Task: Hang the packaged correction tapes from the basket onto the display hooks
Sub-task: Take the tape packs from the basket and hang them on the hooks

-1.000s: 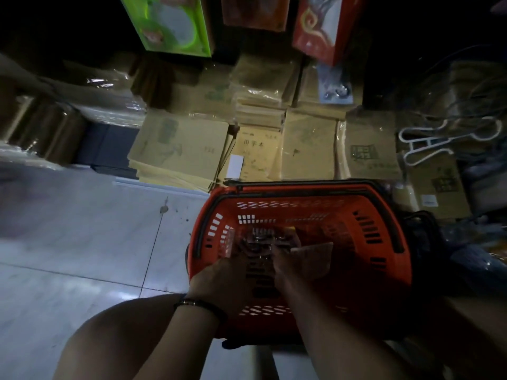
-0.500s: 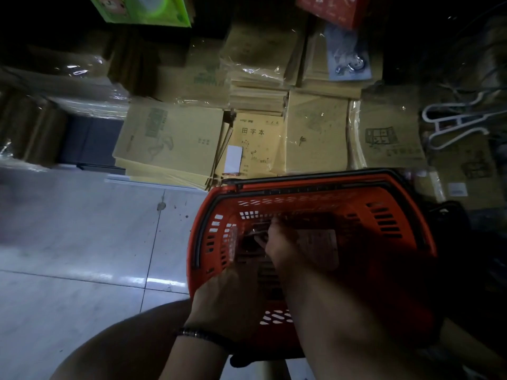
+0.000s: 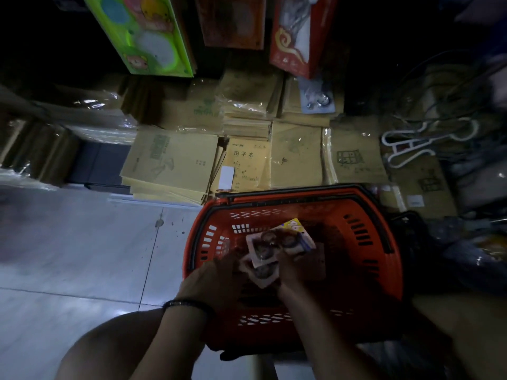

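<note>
Several correction tape packets (image 3: 260, 250) now lifted off the basket (image 3: 380, 272) floor, pinched between left grip (image 3: 216, 281) and right grip (image 3: 292, 270), ready for hanging

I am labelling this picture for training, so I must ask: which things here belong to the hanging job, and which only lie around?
For the job: correction tape packs, held by the left hand and right hand over the red basket.
Lying about: exercise book stacks, green toy box, red box, white hangers.
</note>
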Available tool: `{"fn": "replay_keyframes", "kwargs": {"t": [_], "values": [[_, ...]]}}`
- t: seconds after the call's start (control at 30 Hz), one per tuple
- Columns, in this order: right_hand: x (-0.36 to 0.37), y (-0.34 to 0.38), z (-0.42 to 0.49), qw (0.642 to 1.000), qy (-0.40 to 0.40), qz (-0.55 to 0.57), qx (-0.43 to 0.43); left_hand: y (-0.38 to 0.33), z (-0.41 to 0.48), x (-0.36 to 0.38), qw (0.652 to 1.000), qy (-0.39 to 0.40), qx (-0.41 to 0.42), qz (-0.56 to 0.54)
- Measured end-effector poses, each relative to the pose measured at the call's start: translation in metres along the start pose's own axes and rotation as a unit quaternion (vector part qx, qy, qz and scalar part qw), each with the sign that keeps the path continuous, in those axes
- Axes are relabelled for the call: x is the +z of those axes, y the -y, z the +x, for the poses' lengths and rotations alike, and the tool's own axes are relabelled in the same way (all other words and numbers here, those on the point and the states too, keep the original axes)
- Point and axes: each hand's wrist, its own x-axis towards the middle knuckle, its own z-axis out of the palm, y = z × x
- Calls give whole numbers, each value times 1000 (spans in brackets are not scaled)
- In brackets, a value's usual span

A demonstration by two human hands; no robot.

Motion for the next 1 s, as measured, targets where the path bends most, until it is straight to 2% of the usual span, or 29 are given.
{"fn": "replay_keyframes", "kwargs": {"t": [0.07, 0.13, 0.27, 0.37, 0.43, 0.6, 0.7, 0.77, 0.9, 1.0], "values": [[-14, 31, -42, 998, 35, -9, -47, -5, -7, -3, 1000, -11, 1, -20], [-29, 73, -109, 990, 38, -50, -125, -11, -11, -3, 997, -63, 10, -32], [-67, 112, -180, 967, 126, -98, -198, -26, -35, 5, 969, -155, 24, -193], [-87, 138, -215, 947, 166, -119, -247, -45, -68, 4, 938, -132, 47, -317], [-94, 162, -241, 935, 200, -121, -268, -44, -85, 1, 906, -98, 38, -409], [-105, 206, -302, 896, 273, -148, -318, -64, -144, -6, 784, -30, 9, -620], [-110, 218, -334, 894, 277, -117, -332, -86, -181, 0, 744, 33, 88, -661], [-113, 230, -357, 888, 275, -83, -358, -92, -199, 1, 728, 17, 129, -673], [-121, 262, -399, 869, 303, -66, -385, -111, -225, -6, 729, -36, 203, -653], [-122, 282, -420, 818, 285, -108, -487, -127, -246, -17, 715, -67, 251, -649]]}}
